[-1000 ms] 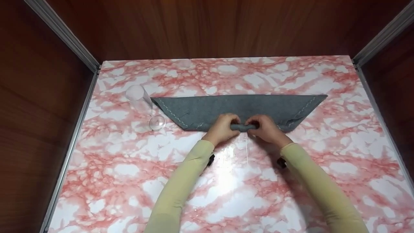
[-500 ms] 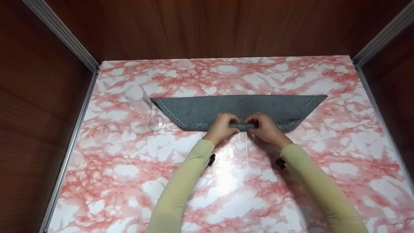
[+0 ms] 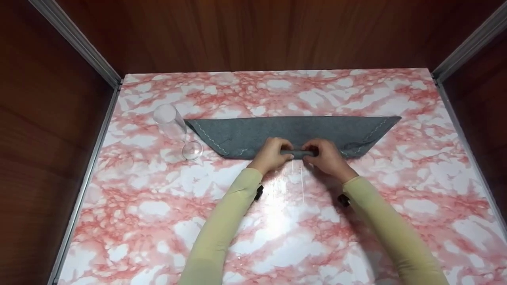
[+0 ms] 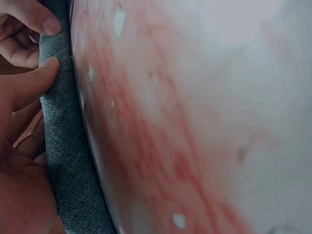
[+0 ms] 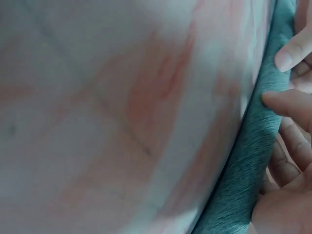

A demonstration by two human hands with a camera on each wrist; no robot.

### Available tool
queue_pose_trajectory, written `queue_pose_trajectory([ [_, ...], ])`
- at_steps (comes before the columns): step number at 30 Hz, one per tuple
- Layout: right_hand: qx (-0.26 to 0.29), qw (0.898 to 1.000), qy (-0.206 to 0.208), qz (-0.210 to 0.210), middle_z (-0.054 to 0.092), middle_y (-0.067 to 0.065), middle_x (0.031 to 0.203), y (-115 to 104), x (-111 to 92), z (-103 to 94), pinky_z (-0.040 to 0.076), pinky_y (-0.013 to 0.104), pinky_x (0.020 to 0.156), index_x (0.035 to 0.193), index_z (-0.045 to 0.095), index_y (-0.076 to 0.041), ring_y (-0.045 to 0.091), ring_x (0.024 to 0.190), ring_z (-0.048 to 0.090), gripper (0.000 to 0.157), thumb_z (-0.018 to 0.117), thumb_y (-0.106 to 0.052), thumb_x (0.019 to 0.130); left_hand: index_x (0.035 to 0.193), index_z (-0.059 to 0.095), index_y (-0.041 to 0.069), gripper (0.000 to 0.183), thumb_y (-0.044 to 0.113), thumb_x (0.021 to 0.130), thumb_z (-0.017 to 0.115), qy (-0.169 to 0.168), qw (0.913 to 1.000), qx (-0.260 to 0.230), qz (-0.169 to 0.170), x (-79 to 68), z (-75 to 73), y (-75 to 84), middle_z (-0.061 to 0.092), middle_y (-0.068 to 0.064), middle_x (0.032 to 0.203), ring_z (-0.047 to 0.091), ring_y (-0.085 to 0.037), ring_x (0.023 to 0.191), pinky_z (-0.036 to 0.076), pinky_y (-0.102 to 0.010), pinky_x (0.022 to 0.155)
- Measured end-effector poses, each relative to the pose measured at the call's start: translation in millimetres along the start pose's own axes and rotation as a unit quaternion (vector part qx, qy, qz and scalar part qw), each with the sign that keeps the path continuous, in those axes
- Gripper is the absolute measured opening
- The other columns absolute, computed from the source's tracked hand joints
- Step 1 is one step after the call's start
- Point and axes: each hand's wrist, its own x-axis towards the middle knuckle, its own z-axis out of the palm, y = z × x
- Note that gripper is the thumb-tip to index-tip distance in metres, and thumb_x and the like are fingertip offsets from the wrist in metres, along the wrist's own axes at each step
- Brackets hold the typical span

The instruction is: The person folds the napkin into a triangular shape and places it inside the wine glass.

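Note:
A grey cloth point(image 3: 301, 128) with pale stitching along its slanting ends lies spread wide across the table in the head view. Its near edge is rolled into a thick fold point(image 4: 68, 161). My left hand point(image 3: 273, 152) holds this fold left of its middle, thumb on the near side and fingers curled over the far side. Close beside it, my right hand point(image 3: 323, 154) grips the same fold in a mirrored way. Both thumbs press on the fold in the wrist views, the right thumb point(image 5: 285, 102) a short way from the left thumb point(image 5: 292, 53).
Left of the cloth stands a clear cup point(image 3: 168, 118), near the cloth's left corner. A clear round lid-like disc point(image 3: 192, 151) lies just in front of it. Dark wooden panels point(image 3: 269, 35) close off the back and sides of the red-and-white marbled table point(image 3: 154, 229).
The cloth's near edge has shifted very slightly away from the body, and the fingers have rolled a little over the fold. Cup and disc have stayed where they were.

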Motion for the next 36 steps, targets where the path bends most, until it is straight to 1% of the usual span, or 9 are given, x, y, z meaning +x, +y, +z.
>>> queue_pose_trajectory([
  [5, 0.005, 1.000, -0.016, 0.010, 0.067, 0.008, 0.094, 3, 2, -2.8, 0.050, 0.036, 0.068, 0.103, 0.071, -0.007, 0.020, 0.078, 0.061, 0.017, 0.070, -0.006, 0.087, 0.103, 0.073, 0.010, 0.017, 0.017, 0.088, 0.071, 0.006, 0.9999, 0.008, 0.006, -1.7, -0.1, -0.3, 0.069, -0.001, 0.099, 0.062, -0.014, 0.094, 0.047, -0.023, 0.082],
  [9, 0.008, 0.999, -0.036, 0.016, 0.068, 0.008, 0.095, 3, 4, -5.4, 0.050, 0.035, 0.067, 0.105, 0.071, -0.006, 0.018, 0.077, 0.061, 0.018, 0.069, -0.005, 0.088, 0.103, 0.071, 0.012, 0.016, 0.016, 0.087, 0.071, 0.019, 0.9997, 0.008, 0.013, -4.1, 0.9, 1.5, 0.068, 0.001, 0.097, 0.060, -0.013, 0.091, 0.047, -0.025, 0.080],
  [16, -0.001, 0.998, -0.063, 0.011, 0.068, 0.008, 0.089, 1, 10, -8.1, 0.047, 0.033, 0.064, 0.103, 0.072, -0.004, 0.018, 0.069, 0.058, 0.015, 0.066, -0.004, 0.089, 0.103, 0.070, 0.012, 0.019, 0.011, 0.085, 0.074, 0.021, 0.9982, 0.050, 0.026, -6.3, 3.3, 7.2, 0.063, 0.000, 0.101, 0.054, -0.019, 0.101, 0.042, -0.029, 0.090],
  [19, -0.001, 0.998, -0.069, 0.008, 0.068, 0.010, 0.090, 1, 11, -9.3, 0.048, 0.032, 0.062, 0.102, 0.072, -0.003, 0.018, 0.067, 0.059, 0.015, 0.066, -0.004, 0.089, 0.103, 0.071, 0.011, 0.020, 0.009, 0.083, 0.075, 0.021, 0.9984, 0.048, 0.023, -5.9, 4.2, 7.4, 0.063, -0.001, 0.103, 0.055, -0.019, 0.102, 0.042, -0.029, 0.091],
  [21, 0.003, 0.997, -0.074, 0.007, 0.068, 0.010, 0.090, 1, 10, -9.9, 0.048, 0.031, 0.062, 0.103, 0.072, -0.002, 0.018, 0.067, 0.060, 0.015, 0.065, -0.003, 0.089, 0.102, 0.071, 0.011, 0.021, 0.008, 0.082, 0.076, 0.021, 0.9989, 0.039, 0.017, -6.2, 4.5, 7.1, 0.064, -0.001, 0.101, 0.056, -0.019, 0.100, 0.043, -0.028, 0.089],
  [26, 0.017, 0.995, -0.093, 0.008, 0.069, 0.011, 0.088, -1, 7, -10.9, 0.048, 0.032, 0.066, 0.103, 0.072, 0.000, 0.019, 0.070, 0.061, 0.016, 0.064, -0.003, 0.089, 0.100, 0.072, 0.011, 0.019, 0.010, 0.082, 0.077, 0.019, 0.9995, 0.022, 0.011, -10.9, 5.2, 6.5, 0.066, -0.001, 0.098, 0.058, -0.015, 0.095, 0.044, -0.024, 0.084],
  [31, 0.023, 0.992, -0.122, 0.019, 0.069, 0.012, 0.095, -2, -2, -11.7, 0.049, 0.036, 0.071, 0.106, 0.070, 0.001, 0.020, 0.079, 0.062, 0.018, 0.065, -0.006, 0.090, 0.102, 0.072, 0.010, 0.018, 0.011, 0.084, 0.075, 0.000, 0.9997, 0.014, 0.020, -20.5, 8.0, 8.1, 0.068, 0.000, 0.099, 0.060, -0.013, 0.095, 0.046, -0.022, 0.083],
  [34, 0.024, 0.992, -0.121, 0.017, 0.068, 0.012, 0.096, -4, -7, -9.8, 0.049, 0.037, 0.072, 0.105, 0.070, 0.000, 0.021, 0.081, 0.061, 0.017, 0.066, -0.006, 0.089, 0.102, 0.072, 0.009, 0.018, 0.011, 0.085, 0.074, -0.004, 0.9996, 0.013, 0.024, -24.8, 9.7, 8.8, 0.069, 0.000, 0.099, 0.061, -0.013, 0.096, 0.046, -0.022, 0.083],
  [36, 0.025, 0.993, -0.110, 0.013, 0.067, 0.011, 0.096, -4, -10, -7.6, 0.048, 0.037, 0.072, 0.103, 0.070, -0.001, 0.022, 0.082, 0.061, 0.016, 0.067, -0.005, 0.088, 0.102, 0.072, 0.009, 0.017, 0.011, 0.085, 0.074, -0.001, 0.9995, 0.016, 0.025, -26.5, 10.3, 8.4, 0.069, 0.000, 0.099, 0.061, -0.013, 0.097, 0.045, -0.021, 0.084],
])
